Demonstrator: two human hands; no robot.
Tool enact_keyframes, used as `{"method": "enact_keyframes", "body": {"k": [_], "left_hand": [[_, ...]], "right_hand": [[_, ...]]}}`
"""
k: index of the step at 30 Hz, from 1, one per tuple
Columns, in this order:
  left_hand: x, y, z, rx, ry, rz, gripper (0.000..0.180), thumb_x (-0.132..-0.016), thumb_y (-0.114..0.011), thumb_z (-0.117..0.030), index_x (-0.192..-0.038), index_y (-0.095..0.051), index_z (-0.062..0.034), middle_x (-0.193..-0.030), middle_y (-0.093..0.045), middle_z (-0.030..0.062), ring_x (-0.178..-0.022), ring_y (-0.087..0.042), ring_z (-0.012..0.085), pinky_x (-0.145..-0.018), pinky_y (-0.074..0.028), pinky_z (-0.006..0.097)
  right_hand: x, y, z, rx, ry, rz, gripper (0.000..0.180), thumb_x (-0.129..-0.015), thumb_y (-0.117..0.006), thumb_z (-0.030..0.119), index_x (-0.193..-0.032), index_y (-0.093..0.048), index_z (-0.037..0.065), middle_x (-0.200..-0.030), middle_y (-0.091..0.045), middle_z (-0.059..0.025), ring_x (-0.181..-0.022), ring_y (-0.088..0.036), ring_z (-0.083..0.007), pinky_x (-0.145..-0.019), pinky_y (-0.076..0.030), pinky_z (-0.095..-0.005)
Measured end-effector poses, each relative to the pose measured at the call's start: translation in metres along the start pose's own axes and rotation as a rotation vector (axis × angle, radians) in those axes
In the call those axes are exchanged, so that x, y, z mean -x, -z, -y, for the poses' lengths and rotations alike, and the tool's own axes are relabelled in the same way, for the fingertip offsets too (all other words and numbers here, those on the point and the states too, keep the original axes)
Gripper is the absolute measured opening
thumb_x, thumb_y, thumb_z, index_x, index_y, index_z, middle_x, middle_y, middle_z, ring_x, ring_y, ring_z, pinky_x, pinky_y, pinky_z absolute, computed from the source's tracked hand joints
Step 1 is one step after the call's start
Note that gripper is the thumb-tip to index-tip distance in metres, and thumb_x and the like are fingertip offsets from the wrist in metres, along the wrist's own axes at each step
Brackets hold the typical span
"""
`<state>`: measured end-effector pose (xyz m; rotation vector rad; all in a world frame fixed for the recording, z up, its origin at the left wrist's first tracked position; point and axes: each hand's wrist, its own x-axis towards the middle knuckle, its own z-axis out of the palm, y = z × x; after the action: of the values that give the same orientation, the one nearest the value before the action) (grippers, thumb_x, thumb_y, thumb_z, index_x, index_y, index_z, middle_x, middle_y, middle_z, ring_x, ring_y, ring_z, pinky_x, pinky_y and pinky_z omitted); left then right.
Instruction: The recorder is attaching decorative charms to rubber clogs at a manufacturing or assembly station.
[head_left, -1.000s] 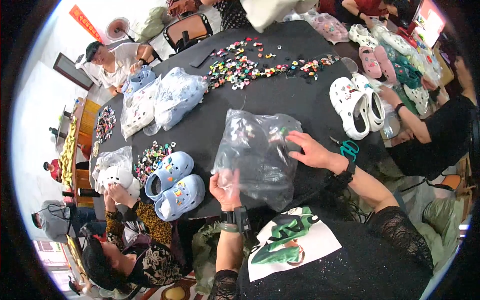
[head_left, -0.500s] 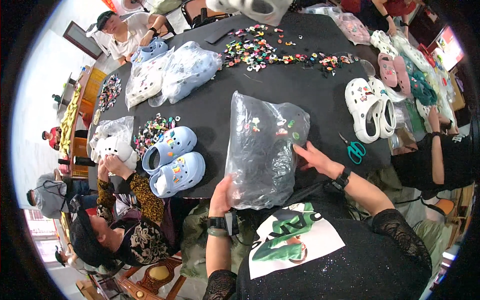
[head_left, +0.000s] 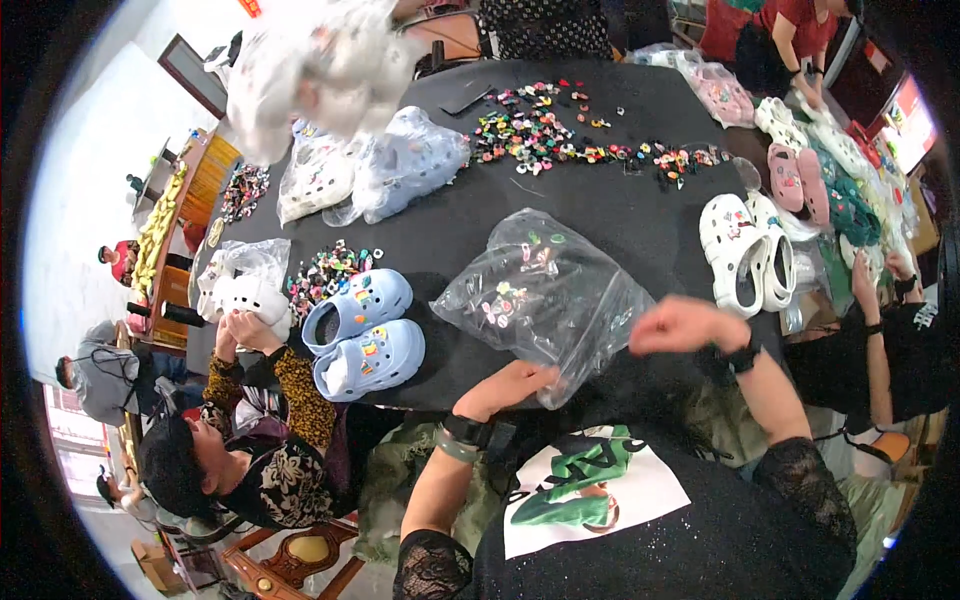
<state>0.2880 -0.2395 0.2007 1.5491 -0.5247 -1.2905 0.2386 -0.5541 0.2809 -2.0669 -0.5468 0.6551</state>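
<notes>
A clear plastic bag (head_left: 590, 285) lies tilted on the black table in front of me, with several small colourful shoe charms (head_left: 505, 300) inside it. My left hand (head_left: 505, 390) is at the bag's near edge, its fingers closed on the film. Beside the bag's right corner is my right hand (head_left: 685, 327), fingers curled and blurred; whether it grips the film is unclear. Left of the bag stands a pair of light blue clogs (head_left: 370, 345) decorated with charms. A pair of white clogs (head_left: 735, 255) with charms stands to the right.
Loose charms (head_left: 525, 125) are heaped at the far side, with another pile (head_left: 335, 272) behind the blue clogs. Bagged clogs (head_left: 415, 165) lie at the far left. A co-worker's hands (head_left: 248, 330) hold a white clog at left. Pink clogs (head_left: 785, 180) lie at right.
The bag has turned from upright to slanted and flatter. My left hand moved right along its near edge; my right hand moved right. A blurred bag of white clogs has come in at upper left.
</notes>
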Motion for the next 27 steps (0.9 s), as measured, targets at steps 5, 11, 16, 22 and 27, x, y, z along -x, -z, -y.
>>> {"method": "enact_keyframes", "body": {"k": [5, 11, 16, 22, 27], "left_hand": [[-0.003, 0.001, 0.005, -0.123, 0.025, 0.062, 0.038, -0.093, -0.050, -0.034, -0.095, -0.066, 0.0009, -0.085, -0.064, 0.0021, -0.079, -0.053, 0.0082, -0.073, -0.044, 0.024], [-0.003, 0.001, -0.005, -0.204, -0.005, 0.154, 0.040, -0.094, -0.047, -0.036, -0.090, -0.064, 0.0003, -0.072, -0.056, -0.0039, -0.061, -0.041, 0.0043, -0.052, -0.036, 0.021], [0.038, 0.016, -0.010, -0.013, 0.001, -0.057, 0.040, -0.094, -0.046, -0.036, -0.100, -0.064, -0.0011, -0.080, -0.063, 0.0016, -0.070, -0.052, 0.0069, -0.065, -0.043, 0.022], [0.049, 0.041, 0.063, -0.025, 0.122, -0.436, 0.046, -0.090, -0.050, -0.043, -0.086, -0.063, 0.0013, -0.077, -0.063, 0.0045, -0.075, -0.058, 0.0107, -0.068, -0.046, 0.025], [0.023, 0.031, 0.083, 0.085, 0.123, -0.436, 0.047, -0.089, -0.052, -0.045, -0.085, -0.062, 0.0005, -0.072, -0.062, 0.0051, -0.063, -0.061, 0.0127, -0.055, -0.047, 0.024]], "right_hand": [[-0.017, -0.082, -0.048, 0.292, -0.170, -0.069, 0.023, -0.086, -0.050, 0.026, -0.091, -0.062, 0.008, -0.084, -0.064, -0.0171, -0.077, -0.061, -0.0368, -0.068, -0.049, -0.0444], [-0.075, -0.085, -0.043, 0.262, -0.109, -0.465, 0.021, -0.082, -0.053, 0.019, -0.096, -0.059, 0.005, -0.081, -0.061, -0.0208, -0.077, -0.058, -0.0398, -0.069, -0.048, -0.0453], [-0.081, -0.090, -0.042, 0.474, 0.155, -0.642, 0.024, -0.079, -0.058, 0.013, -0.100, -0.057, 0.000, -0.107, -0.055, -0.0176, -0.101, -0.050, -0.0367, -0.082, -0.045, -0.0415], [-0.079, -0.106, -0.074, -0.253, -0.016, -0.558, 0.040, -0.090, -0.049, 0.024, -0.119, -0.044, -0.002, -0.123, -0.048, -0.0176, -0.114, -0.046, -0.0297, -0.100, -0.033, -0.0392], [-0.088, -0.078, -0.040, -0.604, -0.212, -0.359, 0.023, -0.092, -0.046, 0.019, -0.103, -0.057, 0.001, -0.089, -0.062, -0.0003, -0.083, -0.055, -0.0111, -0.075, -0.046, -0.0272]]}}
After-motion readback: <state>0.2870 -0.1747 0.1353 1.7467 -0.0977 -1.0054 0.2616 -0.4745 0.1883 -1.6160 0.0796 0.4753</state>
